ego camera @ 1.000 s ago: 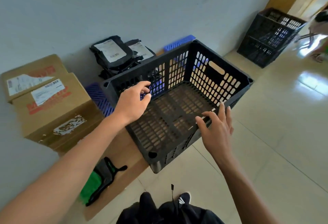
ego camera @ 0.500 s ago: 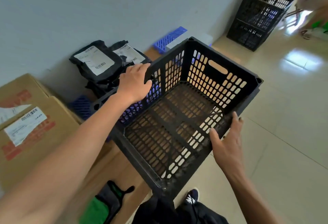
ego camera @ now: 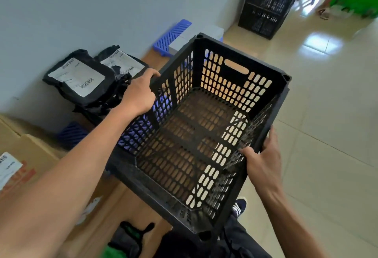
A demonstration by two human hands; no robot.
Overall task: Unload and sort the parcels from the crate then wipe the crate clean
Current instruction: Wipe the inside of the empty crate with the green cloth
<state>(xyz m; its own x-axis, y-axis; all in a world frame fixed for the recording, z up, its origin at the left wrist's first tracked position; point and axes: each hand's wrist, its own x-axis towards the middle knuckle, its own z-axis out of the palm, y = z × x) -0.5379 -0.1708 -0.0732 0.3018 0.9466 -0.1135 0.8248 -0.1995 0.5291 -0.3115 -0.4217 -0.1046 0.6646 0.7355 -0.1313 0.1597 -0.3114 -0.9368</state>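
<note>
Black slatted plastic crate (ego camera: 235, 85) — no parcels inside, tilted with its open top toward the camera, held up over the wooden counter (ego camera: 114, 202) and the tiled floor (ego camera: 327, 135). Left hand (ego camera: 139, 94): arm stretched forward from the lower left, fingers curled over the rim of the crate's left wall. Right hand (ego camera: 261, 161): arm reaching up from the lower right, thumb hooked inside the right wall, fingers wrapped round its outer edge. Black mailer bags (ego camera: 81, 77) — a stack against the grey wall (ego camera: 102, 2), just left of the crate, each with a white shipping label bearing a barcode; the print is too small to read. Cardboard boxes (ego camera: 26, 151) at the far left, with a white label and red markings, text illegible. Blue slatted plastic pieces (ego camera: 171, 34) lie along the wall behind the crate. Second stack of black crates (ego camera: 268, 4) stands well apart at the upper right. Dark shoe with white stripes (ego camera: 239, 206) shows beneath the crate.
</note>
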